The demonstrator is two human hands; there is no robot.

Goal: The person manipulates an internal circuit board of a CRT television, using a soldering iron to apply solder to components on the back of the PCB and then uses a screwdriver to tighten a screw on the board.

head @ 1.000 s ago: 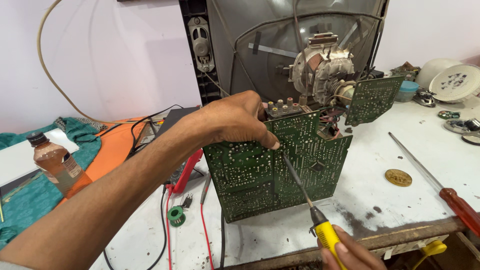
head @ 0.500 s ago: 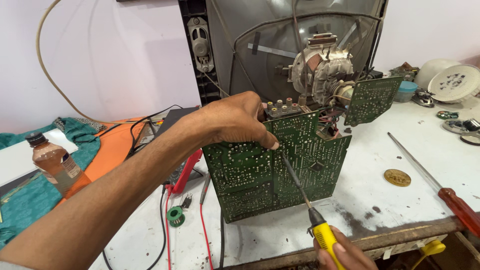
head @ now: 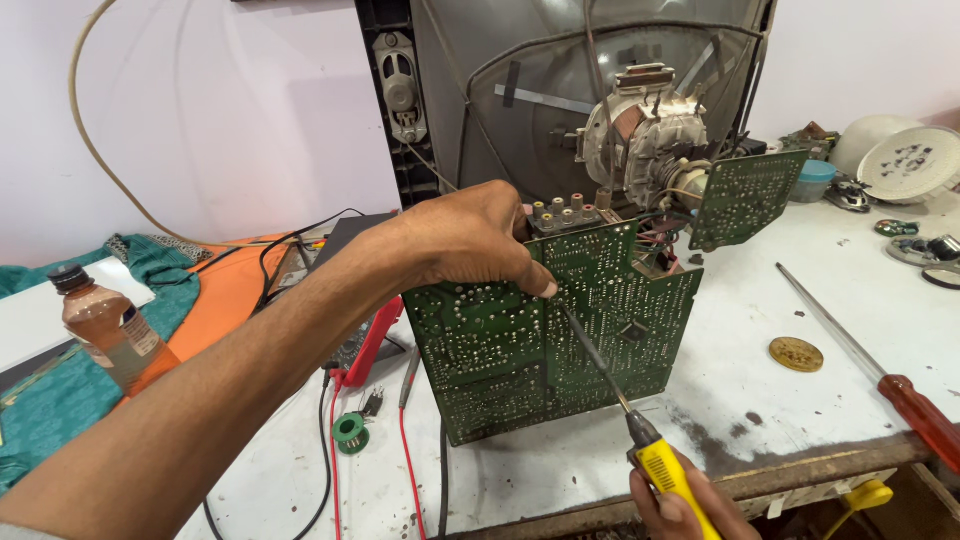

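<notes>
My left hand point(head: 478, 240) grips the top edge of the green circuit board point(head: 550, 330), propping it upright on the white workbench point(head: 800, 400) against the open television point(head: 560, 110) so its solder side faces me. My right hand point(head: 685, 505) clenches the yellow-handled tool point(head: 640, 430), tip touching the board.

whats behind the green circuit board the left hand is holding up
Behind the green circuit board stands the grey picture tube, its neck wrapped in a copper-wound yoke, with a smaller board at its end. The tube's lower part is covered by the board and the left hand.
</notes>
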